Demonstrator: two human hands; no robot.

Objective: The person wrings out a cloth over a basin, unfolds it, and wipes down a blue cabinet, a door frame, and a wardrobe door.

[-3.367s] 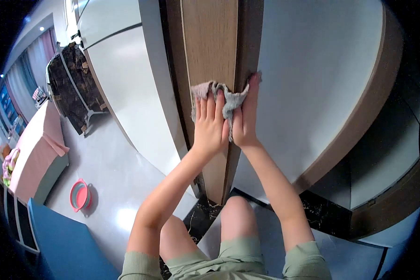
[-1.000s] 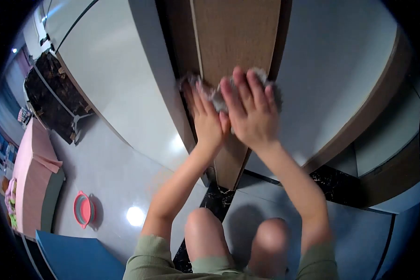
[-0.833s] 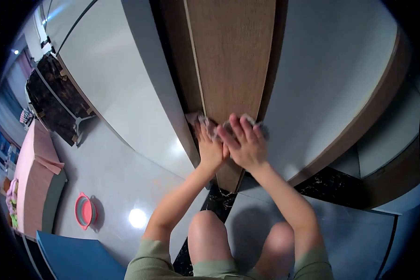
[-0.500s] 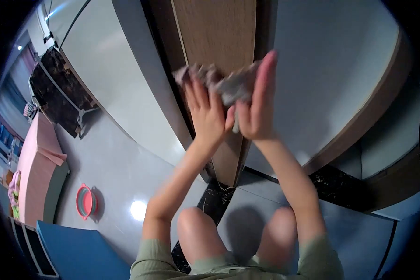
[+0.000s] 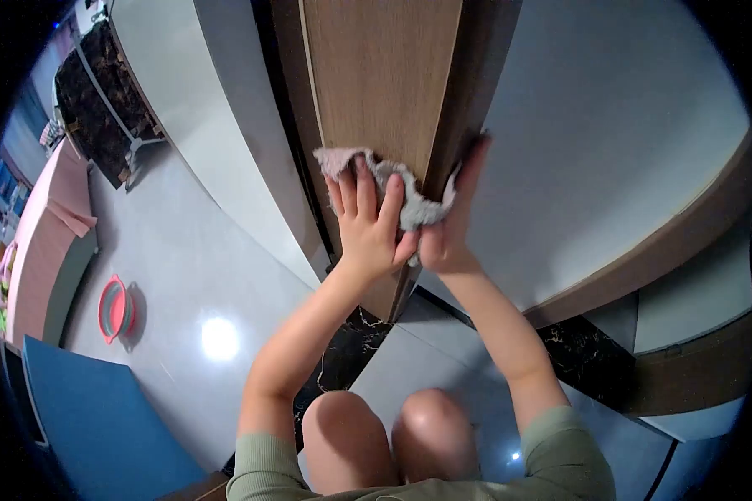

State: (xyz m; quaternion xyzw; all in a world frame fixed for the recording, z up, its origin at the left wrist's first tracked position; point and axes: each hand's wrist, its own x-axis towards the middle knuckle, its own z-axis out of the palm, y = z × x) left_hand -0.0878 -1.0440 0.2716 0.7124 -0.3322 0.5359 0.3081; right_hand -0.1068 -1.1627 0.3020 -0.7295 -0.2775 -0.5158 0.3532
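Observation:
A pink and grey cloth (image 5: 418, 209) lies against the lower part of a brown wooden door frame (image 5: 380, 83). My left hand (image 5: 366, 225) presses it flat on the front face, its fingers spread and pointing up. Round the right edge of the frame is my right hand (image 5: 455, 225), seen side-on, its fingers stretched up along the side face with the cloth beneath the palm. Both thumbs are close together near the cloth's lower edge.
A pink and grey basin (image 5: 116, 310) stands on the pale floor at the left. Beyond it are a pink-covered piece of furniture (image 5: 46, 242) and a rack with dark clothing (image 5: 100, 100). A blue panel (image 5: 100, 417) is at lower left, a white curved panel (image 5: 610, 150) at right.
My right hand has turned from flat on the front face to the frame's right side. The cloth and both hands went down, then back up. The view has shifted, and the knees are closer together.

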